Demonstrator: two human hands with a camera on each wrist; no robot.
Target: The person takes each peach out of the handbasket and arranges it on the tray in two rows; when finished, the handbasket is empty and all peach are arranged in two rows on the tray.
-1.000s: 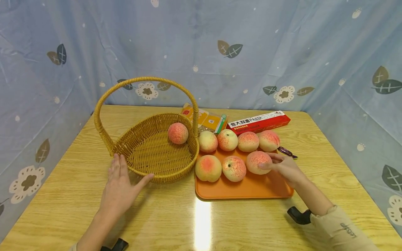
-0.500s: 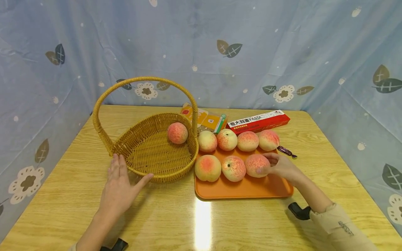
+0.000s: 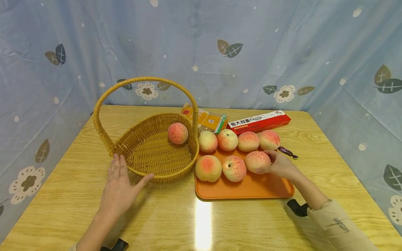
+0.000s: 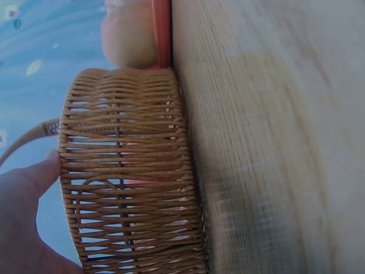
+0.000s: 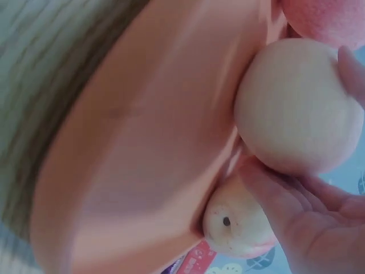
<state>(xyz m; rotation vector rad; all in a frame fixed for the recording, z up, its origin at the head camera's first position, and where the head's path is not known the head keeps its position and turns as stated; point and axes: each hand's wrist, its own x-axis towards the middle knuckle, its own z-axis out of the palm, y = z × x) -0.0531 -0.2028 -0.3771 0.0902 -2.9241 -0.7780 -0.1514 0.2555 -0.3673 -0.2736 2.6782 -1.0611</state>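
My left hand (image 3: pixel 117 190) rests at the near left rim of a yellow wicker basket (image 3: pixel 164 177), fingers straight and thumb spread along it. The left wrist view shows the thumb touching the rim of the woven wall (image 4: pixel 128 148). One pink peach (image 3: pixel 178 133) lies inside the basket. On the orange tray (image 3: pixel 238 190), my right hand (image 3: pixel 284 167) grips a peach (image 3: pixel 257 162) from its right side, thumb in front and fingers behind. In the right wrist view this peach (image 5: pixel 296 108) shows its pale side between thumb and fingers.
Two peaches, one with a dark stem hole (image 3: pixel 234 168), sit left of the held one. Several more, such as a far right peach (image 3: pixel 269 139), form a row behind. Beyond are a red pasta box (image 3: pixel 259 122), an orange packet (image 3: pixel 208 120) and a purple wrapped candy (image 3: pixel 285 151).
The right hand and the peach in it have shifted very slightly left, close beside the neighbouring peach. The left hand and basket have stayed in place.
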